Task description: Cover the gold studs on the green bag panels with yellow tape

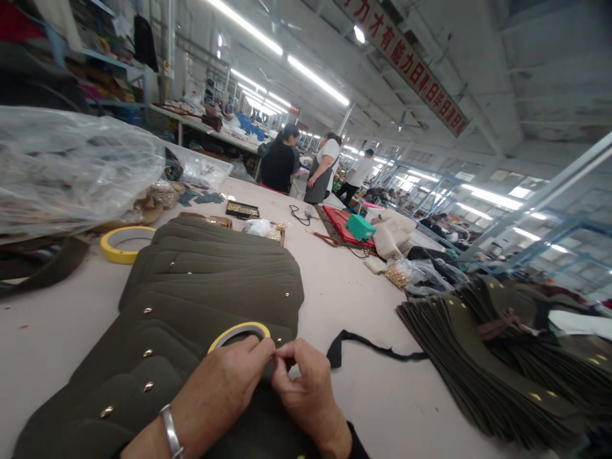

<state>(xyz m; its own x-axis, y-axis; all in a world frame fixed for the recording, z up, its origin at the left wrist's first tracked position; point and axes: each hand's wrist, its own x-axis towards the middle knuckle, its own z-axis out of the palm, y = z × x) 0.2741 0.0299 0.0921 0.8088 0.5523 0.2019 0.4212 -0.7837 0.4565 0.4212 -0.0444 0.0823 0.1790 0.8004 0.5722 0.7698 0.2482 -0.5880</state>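
My left hand (224,376), with a silver bangle at the wrist, is closed on a roll of yellow tape (239,330), whose upper rim shows above the knuckles. My right hand (308,386) is pinched shut, its fingertips meeting those of the left. Whatever lies between these fingertips is too small to make out. Below both hands spread overlapping dark olive fabric pieces (201,268) dotted with small shiny gold metal fittings (148,352).
Another yellow tape roll (112,248) lies left. A black strip (377,347) and stacked olive pieces (459,357) are to the right. Farther back are a green box (361,227), a tray of metal parts (242,210) and clear plastic (71,166). Several people stand beyond the table.
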